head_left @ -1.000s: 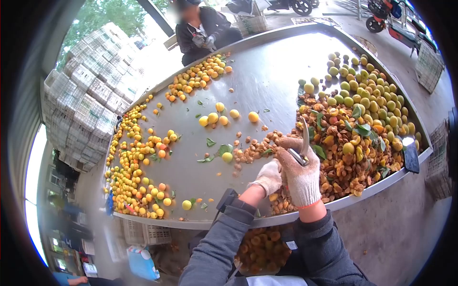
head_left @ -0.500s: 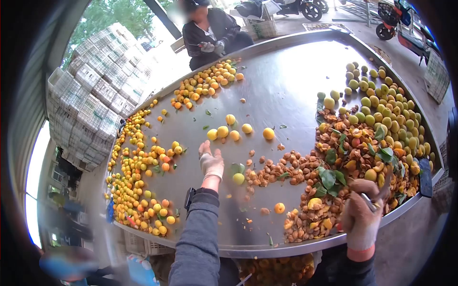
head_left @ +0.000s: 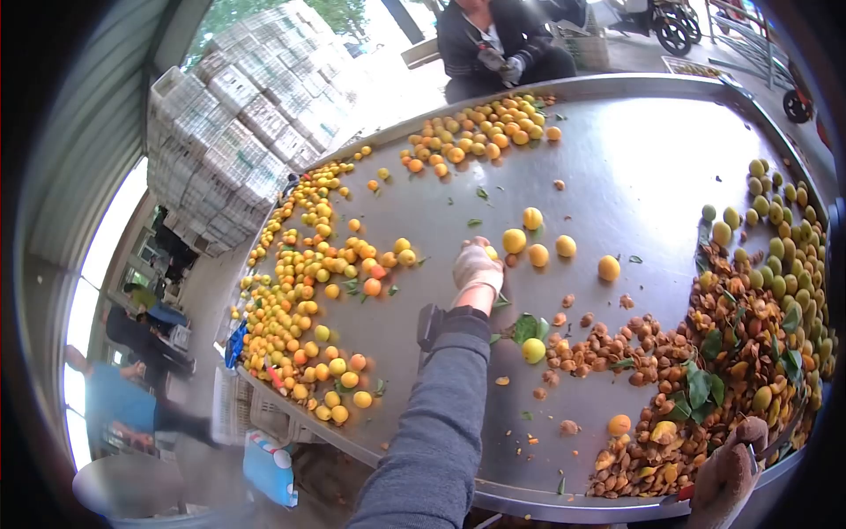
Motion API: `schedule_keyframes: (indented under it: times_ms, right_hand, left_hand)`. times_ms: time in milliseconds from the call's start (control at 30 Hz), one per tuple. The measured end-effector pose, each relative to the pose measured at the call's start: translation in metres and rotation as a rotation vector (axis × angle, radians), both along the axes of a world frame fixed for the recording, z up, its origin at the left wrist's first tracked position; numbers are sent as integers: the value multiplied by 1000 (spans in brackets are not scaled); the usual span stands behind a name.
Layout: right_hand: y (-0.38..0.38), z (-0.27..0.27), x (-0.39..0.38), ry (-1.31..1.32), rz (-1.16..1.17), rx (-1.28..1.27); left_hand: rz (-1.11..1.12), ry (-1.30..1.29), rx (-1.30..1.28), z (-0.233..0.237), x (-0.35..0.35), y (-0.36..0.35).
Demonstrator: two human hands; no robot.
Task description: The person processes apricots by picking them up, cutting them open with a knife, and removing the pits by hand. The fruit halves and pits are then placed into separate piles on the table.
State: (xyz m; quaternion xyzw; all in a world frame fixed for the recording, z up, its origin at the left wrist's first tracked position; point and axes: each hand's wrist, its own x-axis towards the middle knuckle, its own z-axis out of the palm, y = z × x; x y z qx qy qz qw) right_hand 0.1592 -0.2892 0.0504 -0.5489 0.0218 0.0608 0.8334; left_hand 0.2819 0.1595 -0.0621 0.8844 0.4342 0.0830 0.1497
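Left hand (head_left: pixel 478 269) in white glove, fingers curled, can't tell if pinching, just beside round yellow fruit (head_left: pixel 491 253) left of brown mixed heap (head_left: pixel 656 454); right hand (head_left: pixel 727 480) in soiled glove at heap's near edge, closed around thin metal tool (head_left: pixel 782 435).

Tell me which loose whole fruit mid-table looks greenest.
The yellow-green fruit beside the broad leaf, nearer the wearer than the cluster by the left hand; the cluster's fruits look yellow to orange.
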Motion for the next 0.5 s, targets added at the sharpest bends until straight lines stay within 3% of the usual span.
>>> schedule_keyframes:
  times_ms: [167,267,400,500]
  right_hand:
    - [2,-5,-5,-27,24,-34]
    - [12,-17,-4,-31,23,-32]
    - [20,-63,10,-50,99,-3]
    - [44,-55,0,42,139,24]
  left_hand:
    - [-77,165,9,19,-56,-38]
    - [-112,96,-173,0,-97,-46]
    - [-177,42,-369,10,-158,-76]
    - [-140,-102,-440,23,-208,-91]
